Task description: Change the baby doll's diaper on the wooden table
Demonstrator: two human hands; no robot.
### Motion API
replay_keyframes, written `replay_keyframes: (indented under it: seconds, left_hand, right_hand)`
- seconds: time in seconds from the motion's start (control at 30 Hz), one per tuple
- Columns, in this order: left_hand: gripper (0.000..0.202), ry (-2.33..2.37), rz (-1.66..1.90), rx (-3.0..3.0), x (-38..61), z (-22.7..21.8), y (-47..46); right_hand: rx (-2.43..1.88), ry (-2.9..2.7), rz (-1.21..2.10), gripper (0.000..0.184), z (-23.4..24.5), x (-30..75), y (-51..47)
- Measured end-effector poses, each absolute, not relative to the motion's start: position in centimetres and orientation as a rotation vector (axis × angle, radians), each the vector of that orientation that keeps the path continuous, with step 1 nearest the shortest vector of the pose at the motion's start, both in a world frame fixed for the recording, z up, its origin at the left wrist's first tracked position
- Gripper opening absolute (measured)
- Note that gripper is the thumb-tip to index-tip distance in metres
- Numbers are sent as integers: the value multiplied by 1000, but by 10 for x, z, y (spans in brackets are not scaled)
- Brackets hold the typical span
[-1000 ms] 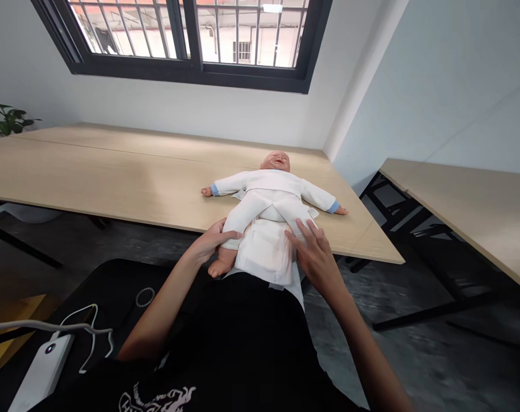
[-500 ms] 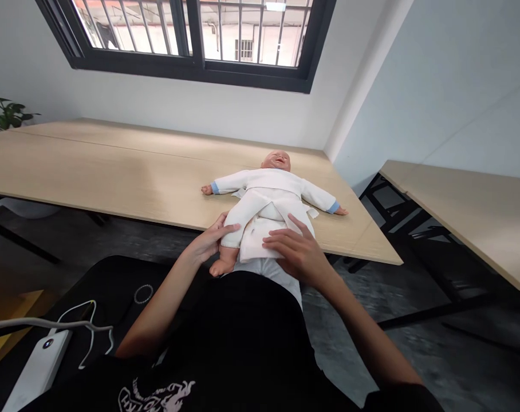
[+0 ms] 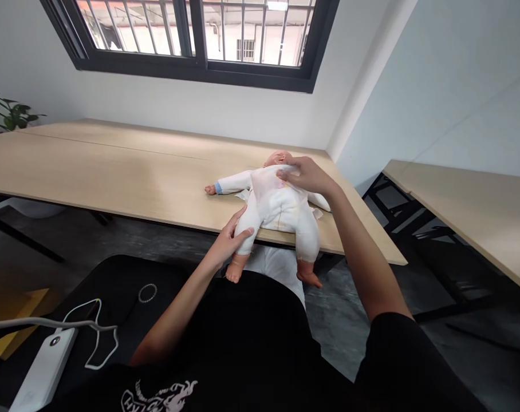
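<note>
Bottom of the frame: one black cloth shirt with a white printed emblem. Lower left: one smooth white oblong power bank, one pale looped cable, and one beaded ring-shaped bracelet, apart from both, on a black seat. Centre of the frame: two hands, both in use. Left hand curled around the left-of-frame leg of one doll, thumb on top. Right hand pinching, between thumb and fingers, the upper edge of one soft, white, creased diaper, laid up over belly and chest; two thin pale tabs, one at each side. Doll on its back, in white cloth; two bare moulded feet beyond the near edge of a pale, smooth, wood-grained surface; one blue cuff visible at left; head upward in the frame, partly hidden. Middle right: one further pale tabletop. Upper left: one leafy plant. Top: one dark-framed window, two panes, vertical bars behind.
</note>
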State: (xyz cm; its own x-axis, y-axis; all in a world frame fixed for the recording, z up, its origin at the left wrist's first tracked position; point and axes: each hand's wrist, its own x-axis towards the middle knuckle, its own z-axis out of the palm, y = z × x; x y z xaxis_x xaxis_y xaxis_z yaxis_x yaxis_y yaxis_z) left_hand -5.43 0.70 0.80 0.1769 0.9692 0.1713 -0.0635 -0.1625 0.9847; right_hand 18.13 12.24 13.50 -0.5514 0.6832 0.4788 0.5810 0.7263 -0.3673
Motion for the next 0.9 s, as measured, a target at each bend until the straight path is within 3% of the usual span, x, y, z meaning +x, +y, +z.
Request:
replay_keyframes:
  seconds: [0.13, 0.33, 0.43, 0.57, 0.77, 0.9]
  left_hand:
    - [68, 1093, 1248, 1536, -49, -3, -1]
    - [53, 1756, 1250, 2152, -42, 2, -13]
    - [50, 1535, 1232, 2647, -32, 19, 1]
    - [44, 961, 866, 3072, -8, 40, 38]
    - [46, 712, 460, 3082, 19, 63, 85]
    - [49, 716, 327, 2946, 22, 78, 107]
  right_hand:
    - [-1091, -2233, 521, 40, 108, 188, 155]
    - [-1337, -2049, 809, 42, 85, 197, 160]
    - [-1319, -2035, 799, 40, 80, 198, 162]
    - [-1283, -1923, 721, 30, 72, 192, 168]
    - [-1338, -1656, 390, 31, 54, 188, 174]
    - [-1347, -1480, 146, 17, 44, 208, 169]
